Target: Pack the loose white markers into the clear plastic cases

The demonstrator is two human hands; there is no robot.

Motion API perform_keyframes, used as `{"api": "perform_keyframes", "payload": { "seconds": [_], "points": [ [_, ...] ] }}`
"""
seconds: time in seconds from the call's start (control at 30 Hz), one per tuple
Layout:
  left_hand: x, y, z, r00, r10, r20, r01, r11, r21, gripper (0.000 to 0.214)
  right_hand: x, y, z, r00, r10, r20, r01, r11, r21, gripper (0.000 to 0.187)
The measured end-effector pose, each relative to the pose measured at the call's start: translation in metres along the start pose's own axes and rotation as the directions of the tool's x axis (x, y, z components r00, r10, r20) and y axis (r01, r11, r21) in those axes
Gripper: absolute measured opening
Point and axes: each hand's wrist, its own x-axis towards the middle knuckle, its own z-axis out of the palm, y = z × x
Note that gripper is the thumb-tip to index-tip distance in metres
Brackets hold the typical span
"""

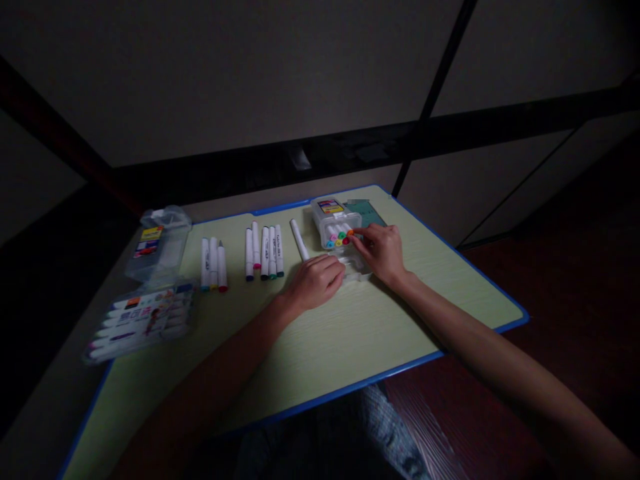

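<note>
A clear plastic marker case [336, 217] lies on its side with its open end toward me, several white markers with coloured ends inside. My right hand [381, 250] is at that opening, thumb and forefinger pinched on the orange-ended marker [351, 233]. In front of the case my left hand [316, 281] rests with curled fingers beside the clear flipped-down lid [354, 265]. What those fingers hold, if anything, is hidden. A single white marker [299, 239] lies just beyond the left hand, its near end touching or close to the knuckles.
Loose markers [264, 252] lie in a row mid-table, with three more markers [214, 265] to their left. An open clear case [159, 243] and a flat pack of markers [145, 320] sit at the left edge. A green sheet [367, 213] lies behind the marker case. Blue edging borders the table [400, 333].
</note>
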Motion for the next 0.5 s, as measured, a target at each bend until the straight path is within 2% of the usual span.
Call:
{"api": "perform_keyframes", "payload": {
  "seconds": [0.5],
  "points": [
    [-0.0002,0.0004,0.0005,1.000,-0.016,0.008,0.016,1.000,-0.018,0.023,-0.0007,0.0006,0.0008,1.000,0.008,0.012,-0.008,1.000,-0.005,0.031]
  ]
}}
